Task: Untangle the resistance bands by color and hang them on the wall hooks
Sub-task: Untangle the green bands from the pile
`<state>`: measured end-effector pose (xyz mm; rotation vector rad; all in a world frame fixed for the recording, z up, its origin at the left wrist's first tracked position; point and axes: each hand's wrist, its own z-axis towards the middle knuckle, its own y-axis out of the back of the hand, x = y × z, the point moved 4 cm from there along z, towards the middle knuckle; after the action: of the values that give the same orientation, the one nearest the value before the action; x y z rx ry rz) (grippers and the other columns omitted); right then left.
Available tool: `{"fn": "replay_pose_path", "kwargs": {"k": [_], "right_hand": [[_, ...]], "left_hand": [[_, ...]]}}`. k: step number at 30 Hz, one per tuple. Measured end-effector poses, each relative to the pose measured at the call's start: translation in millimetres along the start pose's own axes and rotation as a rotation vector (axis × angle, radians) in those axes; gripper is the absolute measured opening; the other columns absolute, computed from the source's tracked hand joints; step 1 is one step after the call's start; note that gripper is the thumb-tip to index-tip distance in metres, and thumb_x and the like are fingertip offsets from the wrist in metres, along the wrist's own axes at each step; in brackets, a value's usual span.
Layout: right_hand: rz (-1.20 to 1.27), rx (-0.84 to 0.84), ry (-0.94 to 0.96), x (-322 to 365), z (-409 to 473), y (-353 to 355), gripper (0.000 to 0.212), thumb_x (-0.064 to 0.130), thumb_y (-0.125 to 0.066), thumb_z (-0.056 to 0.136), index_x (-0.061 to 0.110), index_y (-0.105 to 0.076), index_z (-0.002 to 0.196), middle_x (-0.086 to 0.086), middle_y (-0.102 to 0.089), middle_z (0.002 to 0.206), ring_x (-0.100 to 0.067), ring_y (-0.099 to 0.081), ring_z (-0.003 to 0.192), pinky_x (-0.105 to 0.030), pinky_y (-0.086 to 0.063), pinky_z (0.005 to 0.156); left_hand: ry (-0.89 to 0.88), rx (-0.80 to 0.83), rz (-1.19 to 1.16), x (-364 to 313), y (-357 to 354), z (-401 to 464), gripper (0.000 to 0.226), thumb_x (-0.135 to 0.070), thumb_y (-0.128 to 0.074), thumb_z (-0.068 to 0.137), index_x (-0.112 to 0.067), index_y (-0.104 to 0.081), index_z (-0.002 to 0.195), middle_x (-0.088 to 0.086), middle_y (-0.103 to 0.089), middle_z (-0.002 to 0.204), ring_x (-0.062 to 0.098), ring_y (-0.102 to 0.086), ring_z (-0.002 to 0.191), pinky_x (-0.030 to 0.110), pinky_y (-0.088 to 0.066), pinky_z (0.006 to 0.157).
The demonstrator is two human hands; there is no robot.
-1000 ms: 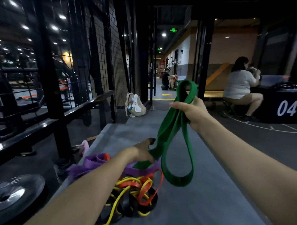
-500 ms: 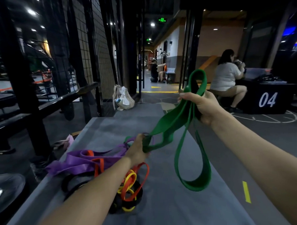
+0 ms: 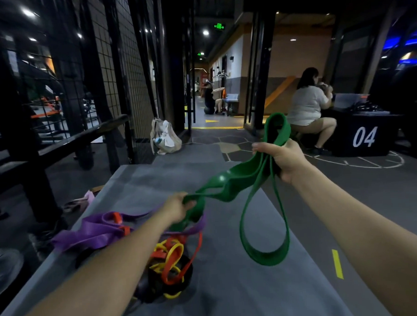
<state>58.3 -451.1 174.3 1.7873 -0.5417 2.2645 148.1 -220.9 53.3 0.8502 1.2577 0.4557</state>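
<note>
A wide green band stretches between both my hands above a grey mat. My right hand grips its upper folds, with one loop sticking up and another long loop hanging down to the mat. My left hand is closed on the band's lower end, just above the pile. The pile holds a purple band, orange bands, yellow bands and black bands, still tangled together. No wall hooks are in view.
A black metal rack and wire mesh wall run along the left. A beige bag lies on the floor beyond the mat. A person in white sits at the right beside a black box marked 04.
My right hand has pulled the green band up and to the right, drawing it taut. My left hand has closed on its lower end and lifted slightly; the purple band has spread leftward.
</note>
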Motion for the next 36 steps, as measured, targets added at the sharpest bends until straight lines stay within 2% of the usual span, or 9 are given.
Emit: {"fn": "replay_pose_path", "kwargs": {"k": [4, 8, 15, 19, 22, 24, 27, 30, 36], "right_hand": [[-0.149, 0.015, -0.028, -20.1, -3.9, -27.2, 0.040, 0.000, -0.079, 0.067, -0.002, -0.057, 0.099, -0.015, -0.064, 0.084, -0.024, -0.066, 0.067, -0.039, -0.059, 0.064], [-0.278, 0.059, -0.010, -32.6, -6.8, -68.7, 0.058, 0.007, -0.084, 0.063, 0.002, -0.052, 0.111, -0.010, -0.062, 0.101, -0.024, -0.061, 0.092, -0.035, -0.052, 0.081], [-0.238, 0.201, 0.154, -6.9, -14.3, -146.5, 0.044, -0.001, -0.076, 0.066, 0.000, -0.058, 0.106, -0.008, -0.066, 0.092, -0.021, -0.064, 0.086, -0.031, -0.052, 0.076], [-0.192, 0.336, 0.173, 1.1, -23.7, -164.0, 0.042, 0.000, -0.077, 0.068, 0.001, -0.061, 0.106, -0.011, -0.070, 0.097, -0.023, -0.067, 0.090, -0.036, -0.055, 0.081], [-0.173, 0.337, 0.118, -7.3, -27.8, -157.8, 0.043, 0.000, -0.077, 0.068, -0.001, -0.060, 0.108, -0.015, -0.069, 0.098, -0.029, -0.067, 0.090, -0.042, -0.056, 0.082], [-0.118, 0.323, 0.072, -7.1, -28.7, -148.9, 0.039, -0.001, -0.074, 0.071, -0.002, -0.060, 0.107, -0.014, -0.069, 0.090, -0.026, -0.068, 0.080, -0.038, -0.057, 0.073], [-0.060, 0.363, 0.025, 2.2, -27.8, -135.0, 0.024, 0.000, -0.069, 0.077, 0.003, -0.061, 0.099, -0.007, -0.070, 0.077, -0.016, -0.068, 0.061, -0.027, -0.055, 0.054], [-0.069, 0.375, 0.017, 5.4, -25.2, -124.6, 0.024, -0.001, -0.069, 0.077, 0.002, -0.062, 0.100, -0.010, -0.070, 0.081, -0.018, -0.070, 0.064, -0.027, -0.055, 0.055], [-0.085, 0.534, 0.033, -15.7, -39.3, -143.8, 0.019, -0.011, -0.063, 0.078, 0.000, -0.060, 0.092, -0.007, -0.070, 0.077, -0.018, -0.068, 0.065, -0.027, -0.055, 0.058]], "left_hand": [[0.009, -0.143, -0.090, -15.3, 69.0, -1.7, 0.013, -0.017, -0.055, 0.092, -0.009, -0.065, 0.095, 0.008, -0.059, 0.081, 0.019, -0.052, 0.070, 0.024, -0.036, 0.054], [-0.061, -0.236, -0.068, -39.2, 146.1, -11.2, 0.022, -0.020, -0.060, 0.089, -0.010, -0.067, 0.108, 0.009, -0.064, 0.093, 0.023, -0.060, 0.083, 0.025, -0.046, 0.062], [-0.061, -0.330, -0.228, -66.6, 221.7, -37.6, 0.023, -0.020, -0.073, 0.079, -0.007, -0.068, 0.097, 0.006, -0.065, 0.081, 0.013, -0.058, 0.063, 0.025, -0.051, 0.066], [0.014, -0.326, -0.313, -52.2, 221.7, -47.9, 0.016, -0.016, -0.071, 0.080, -0.007, -0.067, 0.093, 0.007, -0.065, 0.083, 0.014, -0.058, 0.063, 0.023, -0.048, 0.058], [-0.022, -0.308, -0.347, -49.7, 221.8, -49.6, 0.024, -0.012, -0.071, 0.079, -0.008, -0.068, 0.103, 0.008, -0.067, 0.093, 0.018, -0.062, 0.072, 0.028, -0.052, 0.070], [-0.067, -0.305, -0.307, -53.8, 223.5, -50.3, 0.025, -0.014, -0.073, 0.078, -0.013, -0.069, 0.103, 0.007, -0.068, 0.096, 0.019, -0.063, 0.081, 0.031, -0.052, 0.080], [-0.112, -0.301, -0.159, -58.8, 217.6, -52.0, 0.025, -0.018, -0.074, 0.077, -0.017, -0.070, 0.102, -0.001, -0.066, 0.089, 0.015, -0.062, 0.084, 0.027, -0.048, 0.079], [-0.129, -0.314, -0.110, -56.2, 210.6, -51.7, 0.022, -0.018, -0.073, 0.078, -0.015, -0.071, 0.100, -0.006, -0.063, 0.081, 0.009, -0.059, 0.075, 0.026, -0.043, 0.074], [-0.089, -0.244, -0.605, -64.0, 183.8, -50.9, 0.009, -0.003, -0.066, 0.082, -0.006, -0.066, 0.090, 0.005, -0.065, 0.076, 0.018, -0.064, 0.066, 0.023, -0.055, 0.055]]}}
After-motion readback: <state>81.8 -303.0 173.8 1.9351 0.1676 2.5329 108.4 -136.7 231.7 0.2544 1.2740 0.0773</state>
